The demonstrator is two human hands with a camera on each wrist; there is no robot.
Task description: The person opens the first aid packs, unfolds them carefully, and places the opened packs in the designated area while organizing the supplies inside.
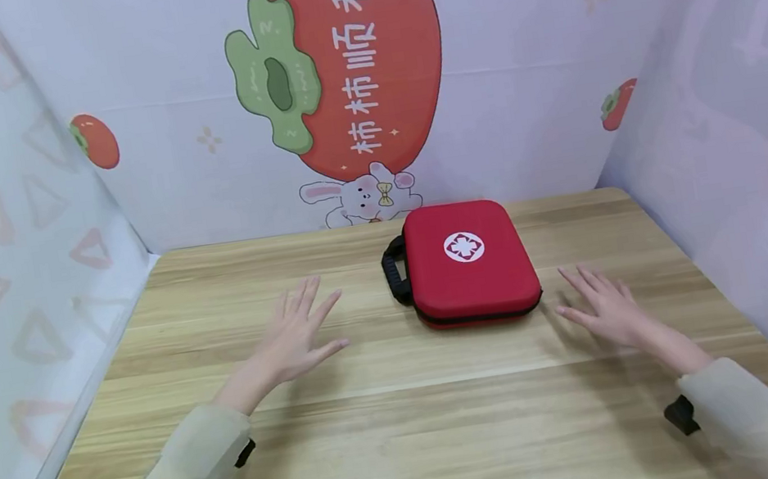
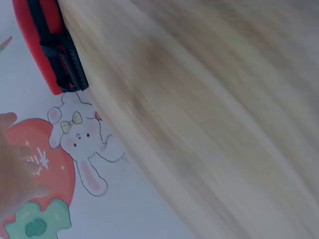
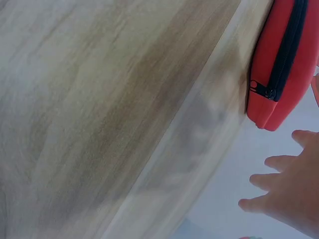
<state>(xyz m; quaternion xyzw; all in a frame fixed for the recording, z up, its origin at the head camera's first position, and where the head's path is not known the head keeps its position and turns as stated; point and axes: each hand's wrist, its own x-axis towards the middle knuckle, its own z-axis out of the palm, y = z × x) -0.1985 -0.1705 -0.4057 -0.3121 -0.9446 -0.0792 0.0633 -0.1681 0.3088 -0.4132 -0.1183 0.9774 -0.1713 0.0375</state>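
Note:
A red zippered first-aid case [image 1: 473,276] with a white cross emblem lies flat near the back of the wooden table. Its black handle [image 1: 395,273] points left; in the left wrist view the handle [image 2: 70,62] shows at the upper left. My left hand [image 1: 291,343] hovers left of the case, fingers spread and holding nothing. To the right of the case, apart from it, my right hand [image 1: 607,311] is also spread and holds nothing. The right wrist view shows the case's zipper pulls [image 3: 262,90] at one corner, beyond the fingers of the right hand [image 3: 291,184].
The wooden table [image 1: 386,454] meets a printed backdrop [image 1: 518,87] at its far edge. Pale cloth walls stand at left [image 1: 5,246] and right [image 1: 748,135]. Black wrist straps [image 1: 681,415] show below both sleeves.

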